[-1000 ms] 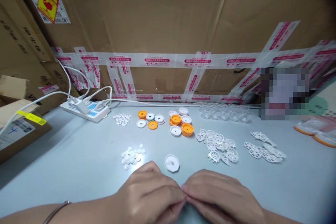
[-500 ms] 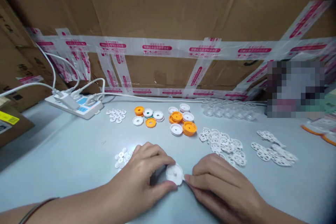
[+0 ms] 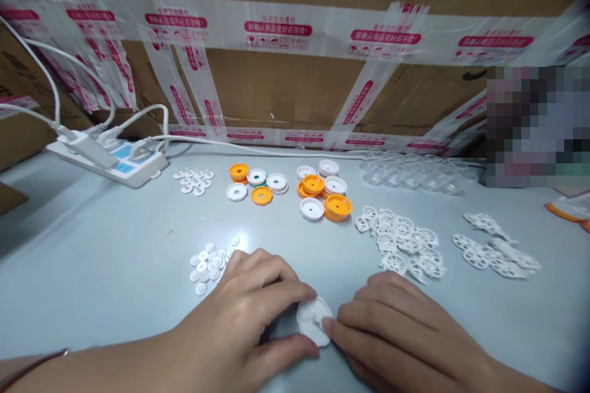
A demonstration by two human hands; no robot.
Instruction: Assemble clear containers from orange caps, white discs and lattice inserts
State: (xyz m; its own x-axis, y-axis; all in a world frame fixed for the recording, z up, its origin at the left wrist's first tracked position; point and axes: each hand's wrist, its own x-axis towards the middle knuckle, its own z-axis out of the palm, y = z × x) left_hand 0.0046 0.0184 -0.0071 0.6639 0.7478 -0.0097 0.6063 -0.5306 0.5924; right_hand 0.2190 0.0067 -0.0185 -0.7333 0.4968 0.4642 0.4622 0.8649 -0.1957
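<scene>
My left hand (image 3: pixel 258 307) pinches a white round plastic disc (image 3: pixel 310 324) by its edge, thumb below and index finger above, low over the table. At the disc's right side is my right hand (image 3: pixel 396 331), with its thumb and fingers closed together. A small white plastic piece (image 3: pixel 318 320) shows at the right fingertips, against the face of the disc; most of it is hidden. Beyond my left hand lie several small white gears (image 3: pixel 203 266), partly covered by that hand. White openwork plastic parts (image 3: pixel 396 236) lie in a pile beyond my right hand.
Orange and white round caps (image 3: pixel 338 206) and rings (image 3: pixel 262 195) stand farther back. Small white stemmed discs (image 3: pixel 193 181), a power strip (image 3: pixel 138 169) and clear plastic pieces (image 3: pixel 410 175) line the back. More openwork parts (image 3: pixel 498 252) lie right. A taped cardboard box (image 3: pixel 286 86) forms the back wall.
The camera view has tipped down and come closer. My right fingertips have moved from the disc's right edge onto its face, and the disc is tilted differently. My left hand keeps its hold.
</scene>
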